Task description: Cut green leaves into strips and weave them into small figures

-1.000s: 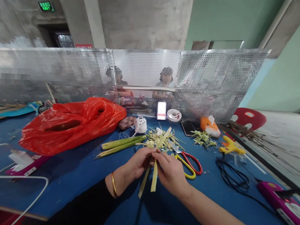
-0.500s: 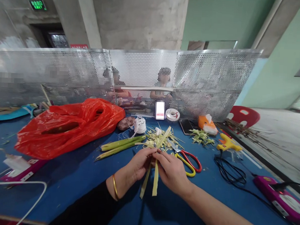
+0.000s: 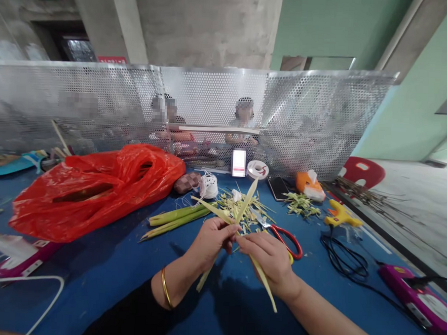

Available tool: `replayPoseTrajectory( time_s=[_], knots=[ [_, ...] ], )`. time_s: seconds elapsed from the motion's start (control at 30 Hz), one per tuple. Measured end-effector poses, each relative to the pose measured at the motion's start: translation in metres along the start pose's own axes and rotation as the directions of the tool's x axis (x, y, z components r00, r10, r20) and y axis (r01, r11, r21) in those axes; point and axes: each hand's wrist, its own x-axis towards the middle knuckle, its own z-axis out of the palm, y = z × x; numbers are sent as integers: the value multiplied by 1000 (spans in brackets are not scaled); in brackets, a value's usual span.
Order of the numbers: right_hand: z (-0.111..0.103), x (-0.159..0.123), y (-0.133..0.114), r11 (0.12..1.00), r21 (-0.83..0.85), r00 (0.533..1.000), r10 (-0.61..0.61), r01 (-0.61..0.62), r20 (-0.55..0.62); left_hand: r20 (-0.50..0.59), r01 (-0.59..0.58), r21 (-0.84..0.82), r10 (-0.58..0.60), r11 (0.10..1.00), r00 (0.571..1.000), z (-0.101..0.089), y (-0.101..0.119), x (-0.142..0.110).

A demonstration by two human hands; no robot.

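Note:
Pale green-yellow leaf strips (image 3: 247, 199) cross between my two hands, their ends sticking out above and below. My left hand (image 3: 213, 240) pinches them where they cross, thumb on top. Close beside it, my right hand (image 3: 267, 258) is closed on a strip whose tail hangs down past the palm. Scissors (image 3: 286, 239) with red and yellow handles lie just behind my right hand, partly covered by it. Beyond my fingers is a heap of strip cuttings (image 3: 227, 203). Several green stalks (image 3: 177, 217) lie left of the heap.
A red plastic bag (image 3: 96, 191) fills the left. Behind the cuttings are white string (image 3: 208, 185), a tape roll (image 3: 258, 169) and a phone (image 3: 278, 188). To the right are a yellow glue gun (image 3: 342, 214) and a purple power strip (image 3: 414, 299). People sit behind a perforated screen (image 3: 211, 98).
Both hands have lifted slightly toward me. The strips have spread into a wider cross, one end now pointing up-left and another swinging down to the right under my right hand.

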Motion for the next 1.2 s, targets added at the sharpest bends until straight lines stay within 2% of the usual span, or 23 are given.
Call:
replayPoseTrajectory(
  time_s=[0.13,0.27,0.33,0.4,0.47,0.5,0.53,0.57,0.63,0.67,0.7,0.73,0.77,0.83,0.9,0.97,1.1,1.2],
  knots=[
    [-4,10,-4,996,-43,993,-73,77,90,-27,50,-23,-51,998,998,0,0,1],
    [-7,25,3,990,-52,984,-126,133,125,-30,55,-24,-56,998,998,-1,18,5],
    [-6,27,11,998,-11,995,-66,67,71,0,30,-1,-30,1000,1000,-4,29,8],
    [-2,24,20,996,75,998,35,-39,53,47,65,-6,-65,998,997,-11,36,11],
    [2,18,28,959,209,980,175,-192,97,65,127,-39,-124,991,990,-19,37,13],
    [4,16,31,906,296,952,274,-302,135,57,150,-52,-147,987,987,-23,35,13],
    [6,14,32,814,389,902,390,-431,184,47,168,-56,-165,984,985,-26,32,13],
    [7,14,33,676,475,822,513,-564,246,36,180,-54,-179,982,983,-29,29,13],
    [9,15,30,301,573,595,676,-762,436,36,203,-50,-201,978,979,-31,23,13],
    [9,17,28,117,568,478,690,-815,543,50,214,-50,-212,976,976,-30,21,13],
    [10,19,26,-28,540,388,664,-841,639,67,225,-48,-221,973,973,-29,19,14],
    [11,20,23,-125,507,328,627,-853,707,78,231,-43,-227,972,971,-28,17,14],
    [12,20,21,-172,475,294,594,-863,749,83,233,-33,-230,972,970,-27,15,15],
    [14,18,20,-147,433,275,583,-889,764,71,228,-11,-226,974,971,-23,12,16],
    [16,13,20,-40,400,292,620,-915,728,41,231,-2,-231,973,972,-21,9,17],
    [18,9,22,87,378,341,646,-922,683,20,242,-4,-242,970,970,-19,7,17],
    [15,7,19,334,327,467,622,-884,629,-5,259,-15,-259,966,966,-15,5,17],
    [12,8,14,433,299,521,609,-850,598,-26,265,-12,-265,964,964,-15,3,17]
  ],
)
